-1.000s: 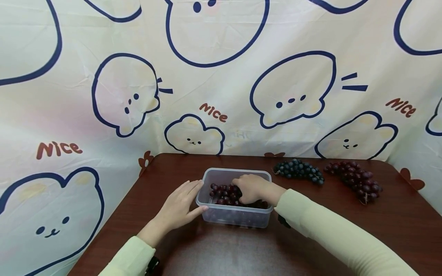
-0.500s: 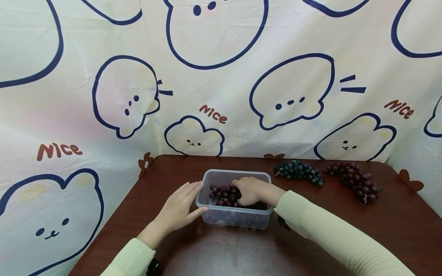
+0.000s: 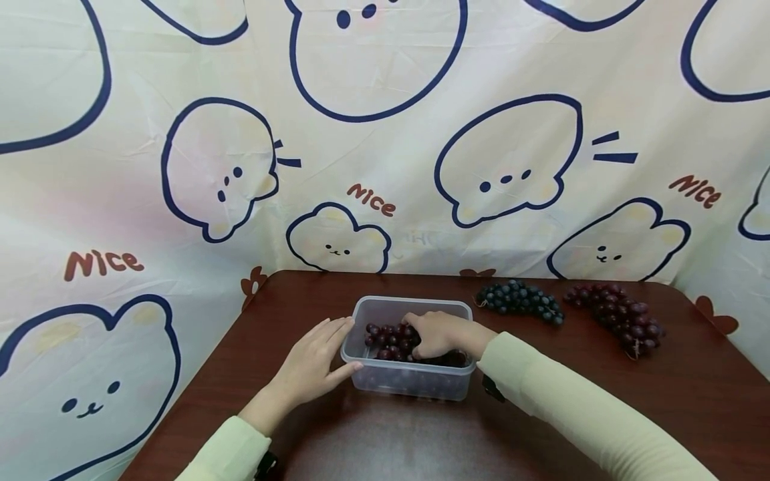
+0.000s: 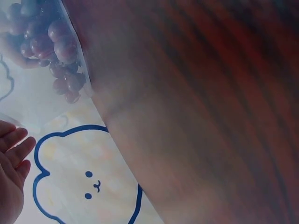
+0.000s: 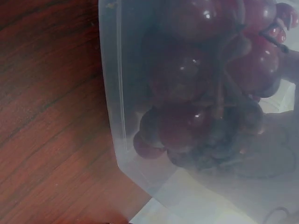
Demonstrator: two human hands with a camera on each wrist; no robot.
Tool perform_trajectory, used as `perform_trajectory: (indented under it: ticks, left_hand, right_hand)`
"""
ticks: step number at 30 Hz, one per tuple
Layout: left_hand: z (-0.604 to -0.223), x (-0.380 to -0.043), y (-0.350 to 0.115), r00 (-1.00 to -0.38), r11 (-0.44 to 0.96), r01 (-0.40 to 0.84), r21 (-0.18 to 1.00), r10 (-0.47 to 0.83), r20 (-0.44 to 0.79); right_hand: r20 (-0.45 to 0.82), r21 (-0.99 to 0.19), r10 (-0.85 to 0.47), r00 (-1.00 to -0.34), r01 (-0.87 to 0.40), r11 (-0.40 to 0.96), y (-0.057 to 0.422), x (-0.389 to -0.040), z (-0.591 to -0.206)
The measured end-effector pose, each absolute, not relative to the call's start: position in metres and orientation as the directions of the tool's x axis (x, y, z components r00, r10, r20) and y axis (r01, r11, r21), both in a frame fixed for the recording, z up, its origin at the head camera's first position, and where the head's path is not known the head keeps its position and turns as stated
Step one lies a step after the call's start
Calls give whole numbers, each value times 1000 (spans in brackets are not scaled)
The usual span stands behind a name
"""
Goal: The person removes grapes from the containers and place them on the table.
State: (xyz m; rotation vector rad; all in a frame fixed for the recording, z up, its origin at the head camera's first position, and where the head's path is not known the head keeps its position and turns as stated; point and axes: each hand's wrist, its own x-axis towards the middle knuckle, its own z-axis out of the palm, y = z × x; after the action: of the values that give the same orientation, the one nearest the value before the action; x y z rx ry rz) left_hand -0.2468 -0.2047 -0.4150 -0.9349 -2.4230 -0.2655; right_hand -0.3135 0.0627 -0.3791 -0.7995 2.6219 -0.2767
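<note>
A clear plastic box point(image 3: 385, 381) stands on the table, and a bunch of dark red grapes point(image 3: 391, 341) lies inside it. My right hand point(image 3: 442, 333) reaches in over the box's right side, its fingers and thumb curled round the right part of the bunch; the fingertips are hidden among the grapes. My left hand point(image 3: 309, 366) rests at the box's left rim, fingers extended and thumb at the near corner. Through the box wall, the left wrist view shows some grapes point(image 4: 65, 49). Close up in the right wrist view, more grapes point(image 5: 184, 128) appear behind the cloudy plastic.
Behind the box to the right lies a bunch of blue-black grapes point(image 3: 520, 298). Farther right is another bunch of red grapes point(image 3: 619, 314). The brown wooden table point(image 3: 385, 441) ends at a cloth backdrop point(image 3: 415, 153) printed with cartoon bears.
</note>
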Motion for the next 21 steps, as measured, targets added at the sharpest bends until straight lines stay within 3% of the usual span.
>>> perform_trajectory:
  ticks: [21]
  left_hand:
    - [-416,-246,-205,-626,742,671,1,565,538]
  right_hand:
    - [-370,-271,-538,-757,-466,842,62,-320,-379]
